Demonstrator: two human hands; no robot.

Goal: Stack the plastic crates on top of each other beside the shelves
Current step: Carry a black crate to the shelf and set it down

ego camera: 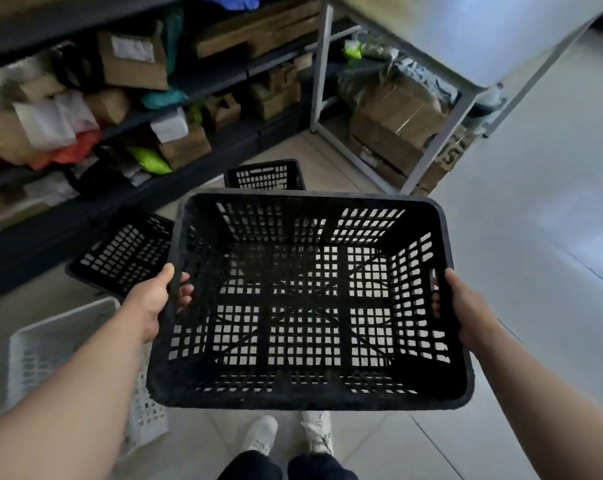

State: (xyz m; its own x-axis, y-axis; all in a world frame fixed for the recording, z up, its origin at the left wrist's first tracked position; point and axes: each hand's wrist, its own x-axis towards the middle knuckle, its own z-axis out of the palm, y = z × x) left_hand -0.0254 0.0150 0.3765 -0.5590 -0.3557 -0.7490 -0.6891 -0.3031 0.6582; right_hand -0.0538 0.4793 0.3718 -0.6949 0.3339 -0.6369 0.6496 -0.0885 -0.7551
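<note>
Carrying: left hand (151, 303), right hand (466, 306) grip crate (310, 398) handles.
Stacked: none.
Remaining: far crate (265, 174), tipped crate (120, 251), white crate (50, 348) by shelves (85, 81).

Matt black plastic lattice crate (307, 299); white plastic crate (50, 344); glossy tiled floor (535, 220); brown cardboard boxes (133, 60) on shelves.

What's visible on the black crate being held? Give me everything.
The black crate looks like moulded plastic: rectangular, open-topped, with a thick rounded rim and grid-slotted walls and base, and the pale floor shows through the holes. It is empty, mouth up, held in the air in front of the person. The left hand grips its left short wall, thumb on the rim, fingers through the handle slot. The right hand grips the opposite wall the same way. Nothing else touches it.
</note>
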